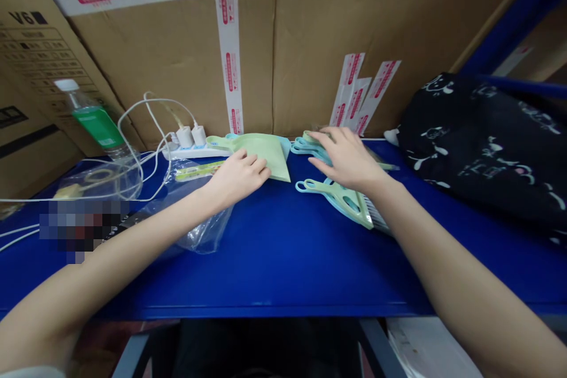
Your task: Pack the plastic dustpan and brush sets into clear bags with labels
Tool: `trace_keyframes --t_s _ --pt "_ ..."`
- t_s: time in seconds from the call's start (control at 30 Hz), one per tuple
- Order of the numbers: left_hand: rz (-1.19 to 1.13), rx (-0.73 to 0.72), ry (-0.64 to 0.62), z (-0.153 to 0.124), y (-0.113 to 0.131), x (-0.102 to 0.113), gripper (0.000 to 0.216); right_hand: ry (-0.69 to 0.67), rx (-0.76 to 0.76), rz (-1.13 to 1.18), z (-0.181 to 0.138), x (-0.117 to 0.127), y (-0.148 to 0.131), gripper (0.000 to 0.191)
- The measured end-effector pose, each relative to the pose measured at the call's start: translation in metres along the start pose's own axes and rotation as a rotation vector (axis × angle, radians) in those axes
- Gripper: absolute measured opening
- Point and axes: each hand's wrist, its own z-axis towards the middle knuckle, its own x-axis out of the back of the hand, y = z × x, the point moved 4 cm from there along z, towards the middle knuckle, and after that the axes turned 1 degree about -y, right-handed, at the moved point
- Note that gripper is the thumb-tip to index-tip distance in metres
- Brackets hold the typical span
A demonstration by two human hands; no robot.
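My left hand (239, 176) rests with curled fingers on the near edge of a pale green mini dustpan (259, 150) lying flat on the blue shelf (283, 260). My right hand (348, 159) lies palm down, fingers spread, on a pile of green and light blue small brushes and dustpans (349, 204). More of these pieces (305, 143) poke out beyond its fingertips. Neither hand lifts anything.
A clear plastic bag (201, 230) lies under my left forearm. A white power strip with chargers (190, 144), white cables and a green-labelled bottle (95, 121) sit at back left. A black printed bag (482, 142) fills the right. Taped cardboard boxes (310, 41) form the back wall.
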Motion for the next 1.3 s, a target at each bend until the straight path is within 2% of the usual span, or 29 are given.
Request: trace_keyframes --t_s 0.07,0.2,0.33,0.5,0.9,1.1,1.3 --pt "0.017 0.006 0.035 -0.012 0.001 0.004 0.027 -0.021 -0.07 -0.032 -0.001 -0.009 0.008 0.057" --pt "0.019 0.014 0.11 -0.037 0.006 0.013 0.024 -0.078 -0.061 -0.031 -0.001 -0.022 0.014 0.056" --pt "0.018 -0.004 0.21 -0.06 0.017 0.022 0.024 -0.067 -0.036 -0.045 0.0 -0.024 0.013 0.054" --pt "-0.043 -0.032 0.262 -0.079 0.036 0.024 0.022 -0.062 -0.022 -0.065 0.0 -0.025 0.011 0.055" --pt "-0.148 -0.041 0.268 -0.093 0.045 0.02 0.025 -0.068 -0.059 -0.107 0.002 -0.025 0.003 0.053" --pt "-0.218 -0.094 0.254 -0.094 0.049 0.016 0.019 -0.033 -0.08 -0.102 0.004 -0.028 0.002 0.058" --pt "-0.282 -0.12 0.272 -0.093 0.051 0.018 0.019 -0.043 -0.129 -0.1 0.005 -0.029 0.002 0.054"
